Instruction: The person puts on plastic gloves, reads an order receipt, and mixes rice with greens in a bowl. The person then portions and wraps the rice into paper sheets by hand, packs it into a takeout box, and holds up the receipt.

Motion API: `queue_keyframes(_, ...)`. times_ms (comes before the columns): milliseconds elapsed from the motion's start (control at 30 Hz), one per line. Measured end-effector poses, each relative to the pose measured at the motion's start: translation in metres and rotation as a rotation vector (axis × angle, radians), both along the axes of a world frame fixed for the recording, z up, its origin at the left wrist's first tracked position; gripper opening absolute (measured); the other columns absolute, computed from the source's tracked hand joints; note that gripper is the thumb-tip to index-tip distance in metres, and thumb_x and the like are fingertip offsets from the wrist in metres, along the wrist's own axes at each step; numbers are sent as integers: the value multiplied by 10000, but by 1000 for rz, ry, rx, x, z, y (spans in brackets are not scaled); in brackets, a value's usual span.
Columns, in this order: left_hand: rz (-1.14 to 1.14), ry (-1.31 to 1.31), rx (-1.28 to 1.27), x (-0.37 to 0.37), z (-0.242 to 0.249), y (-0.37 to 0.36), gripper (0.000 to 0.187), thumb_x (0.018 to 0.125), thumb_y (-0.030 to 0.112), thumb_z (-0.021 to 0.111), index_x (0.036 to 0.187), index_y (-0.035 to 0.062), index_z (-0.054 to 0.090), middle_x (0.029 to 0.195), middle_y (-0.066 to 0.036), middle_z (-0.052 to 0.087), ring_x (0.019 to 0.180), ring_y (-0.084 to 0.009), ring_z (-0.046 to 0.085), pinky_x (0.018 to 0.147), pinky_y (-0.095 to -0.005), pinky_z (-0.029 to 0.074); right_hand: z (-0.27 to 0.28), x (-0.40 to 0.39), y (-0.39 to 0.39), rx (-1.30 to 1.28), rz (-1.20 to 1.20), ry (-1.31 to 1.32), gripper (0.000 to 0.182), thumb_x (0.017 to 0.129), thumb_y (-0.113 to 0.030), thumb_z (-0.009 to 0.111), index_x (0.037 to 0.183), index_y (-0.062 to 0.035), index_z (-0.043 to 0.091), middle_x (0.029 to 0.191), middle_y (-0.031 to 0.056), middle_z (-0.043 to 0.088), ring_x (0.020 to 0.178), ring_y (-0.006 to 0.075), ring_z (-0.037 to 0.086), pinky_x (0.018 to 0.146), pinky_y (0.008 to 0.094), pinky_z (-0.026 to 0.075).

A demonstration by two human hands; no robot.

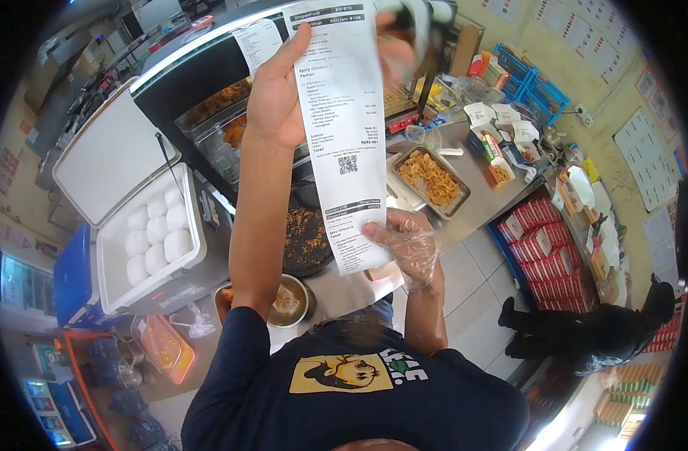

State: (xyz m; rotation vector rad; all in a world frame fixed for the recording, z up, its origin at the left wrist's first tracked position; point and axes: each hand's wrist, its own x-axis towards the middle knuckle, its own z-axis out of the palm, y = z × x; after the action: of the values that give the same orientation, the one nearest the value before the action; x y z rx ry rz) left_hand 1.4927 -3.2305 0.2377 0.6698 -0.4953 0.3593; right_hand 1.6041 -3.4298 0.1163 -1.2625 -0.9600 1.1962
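A long printed receipt (344, 113) is stretched upright in front of me. My left hand (278, 98) pinches its upper left edge, thumb on the front. Lower down, my right hand (408, 244), in a clear plastic glove, grips the right edge near the bottom. Behind the receipt's left side is a dark pan (306, 240) with orange-brown crumbs. A metal tray (432, 182) of fried pieces sits to the right, above my right hand. Near my left forearm stands a round metal bowl (290, 301) with pale contents. Another receipt (257, 43) hangs behind my left hand.
To the left, an open cooler box (150, 233) holds several white wrapped rounds. A glass display case (216, 113) with fried food stands ahead. A blurred hand (397, 56) shows behind the receipt's top. Red boxes (543, 248) fill a right-hand shelf; a person in black (584, 331) is nearby.
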Motion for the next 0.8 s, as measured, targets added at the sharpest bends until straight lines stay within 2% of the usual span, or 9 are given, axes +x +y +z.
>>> queue_keyframes(67,-27,-36,35,1,-2,3,670,998,403,355,1476,-36,188,1387,-324,403,1235,-430,485,1017,-512,428,-3,1,0,0,-3,-12,246,887,-116,672,1062,56,673,937,90,704,803,118,633,716,265,515)
queue_keyframes(267,95,49,1,-3,4,-7,668,1000,389,350,1473,-50,178,1385,-334,400,1248,-429,473,1030,-505,420,-1,0,-1,4,-18,-6,241,881,-114,678,1048,61,676,927,94,704,795,122,636,706,267,516)
queue_keyframes(333,158,18,72,1,0,0,677,997,390,356,1472,-56,174,1385,-338,397,1254,-433,466,1033,-504,417,-2,-1,0,0,-22,2,239,880,-112,679,1044,61,676,924,96,704,792,123,636,702,268,517)
queue_keyframes(433,20,-35,62,1,-4,5,686,993,391,365,1471,-60,170,1385,-343,394,1259,-438,460,1036,-503,413,-4,-2,0,11,-47,16,262,846,-122,699,1033,61,685,893,105,711,751,122,642,700,265,510)
queue_keyframes(533,155,68,52,-4,1,-4,697,988,397,375,1473,-58,167,1390,-342,390,1262,-436,459,1041,-506,408,-3,-2,0,0,-44,29,264,846,-120,701,1033,64,684,894,107,710,755,122,643,702,264,513)
queue_keyframes(667,49,-1,72,2,-9,6,713,983,414,380,1476,-53,163,1397,-334,387,1264,-430,459,1041,-513,403,-6,-2,0,-9,-53,57,251,841,-105,707,1022,68,684,892,109,709,748,121,643,688,257,510)
queue_keyframes(733,249,-20,70,6,-9,-5,524,1001,335,362,1417,17,334,1427,-228,402,1186,-423,528,1004,-499,455,-9,0,1,-7,-60,83,245,840,-99,709,1017,69,684,885,107,709,742,119,641,679,255,508)
queue_keyframes(767,242,-17,70,6,-13,0,524,1001,335,362,1417,17,334,1427,-228,402,1186,-423,528,1004,-499,455,-10,1,1,-30,-50,46,242,855,-129,704,1008,58,686,880,98,706,735,116,634,666,255,506)
queue_keyframes(800,352,23,154,5,-21,8,564,998,331,381,1440,0,269,1467,-237,325,1245,-435,463,1016,-523,443,-11,3,1,-54,-44,11,244,869,-159,698,998,47,689,874,90,704,729,113,627,653,255,505)
